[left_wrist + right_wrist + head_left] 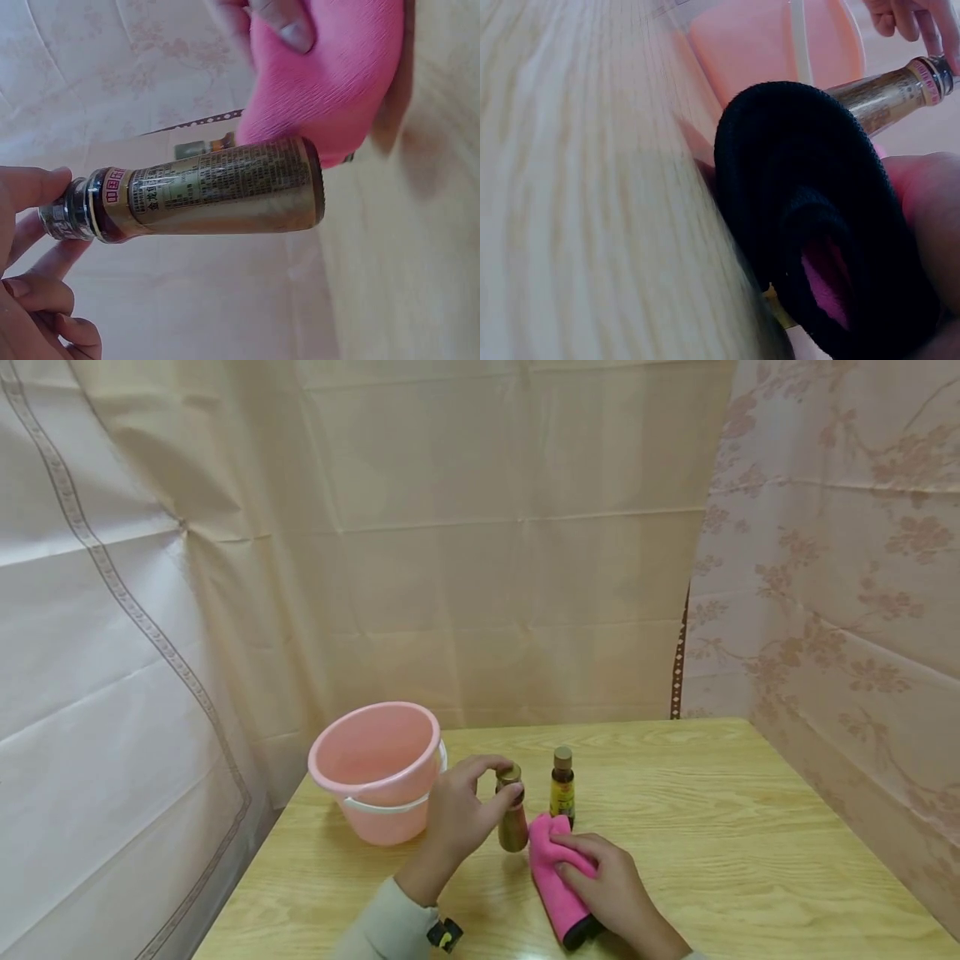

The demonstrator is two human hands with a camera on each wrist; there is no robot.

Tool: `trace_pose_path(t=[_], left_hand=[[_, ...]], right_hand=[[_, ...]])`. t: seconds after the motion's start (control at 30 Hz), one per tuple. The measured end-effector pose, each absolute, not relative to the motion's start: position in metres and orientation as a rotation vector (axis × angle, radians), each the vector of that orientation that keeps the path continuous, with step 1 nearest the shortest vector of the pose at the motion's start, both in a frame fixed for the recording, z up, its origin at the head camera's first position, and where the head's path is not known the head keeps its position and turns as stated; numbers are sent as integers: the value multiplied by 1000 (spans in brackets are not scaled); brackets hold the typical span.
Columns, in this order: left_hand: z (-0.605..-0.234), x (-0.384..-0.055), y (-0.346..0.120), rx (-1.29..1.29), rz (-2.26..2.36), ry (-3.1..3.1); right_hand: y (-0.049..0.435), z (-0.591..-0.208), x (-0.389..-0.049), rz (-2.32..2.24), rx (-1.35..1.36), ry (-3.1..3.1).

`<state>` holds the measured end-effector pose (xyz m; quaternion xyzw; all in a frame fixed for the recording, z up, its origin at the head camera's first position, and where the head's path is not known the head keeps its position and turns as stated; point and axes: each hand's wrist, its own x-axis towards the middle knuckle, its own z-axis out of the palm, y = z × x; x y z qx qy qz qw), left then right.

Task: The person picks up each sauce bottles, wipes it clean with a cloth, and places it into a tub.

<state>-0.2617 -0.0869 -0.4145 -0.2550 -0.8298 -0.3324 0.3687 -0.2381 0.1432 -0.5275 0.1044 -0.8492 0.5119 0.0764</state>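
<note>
My left hand [463, 810] pinches the cap of a gold-labelled glass bottle [513, 828] between thumb and fingers. In the left wrist view that bottle [225, 187] shows dense printed text; whether its base touches the table I cannot tell. With my right hand [611, 881] I grip a folded pink cloth [555, 893] with a black edge, just right of the bottle. The black edge [780, 127] fills much of the right wrist view. Behind the cloth stands a small dark bottle [562, 793] with a yellow label and gold cap, its lower part partly covered.
A pink bucket [386, 822] with a white handle [390, 807] stands on the left of the wooden table [712, 835], close to my left hand. Beige cloth [487, 568] hangs behind the table, and a flower-patterned sheet [847, 610] hangs at the right.
</note>
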Motion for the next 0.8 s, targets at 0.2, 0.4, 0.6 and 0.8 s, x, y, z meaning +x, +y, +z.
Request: trace_pose_path(t=[0.2,0.4,0.6,0.8], left_hand=[[-385,-259,-94,-621,-784,-2240],[-353,-260,-105,-580,-664,-2390],[-317,-262,-114,-549,-593,-2493],[-282,-266,-128,-554,-498,-2512]], right_hand=[[142,-528,-237,1511,309,-2559],[142,-527,-237,1515,310,-2558],[142,-526,-237,1505,319,-2554],[142,-527,-238,1521,315,-2564]])
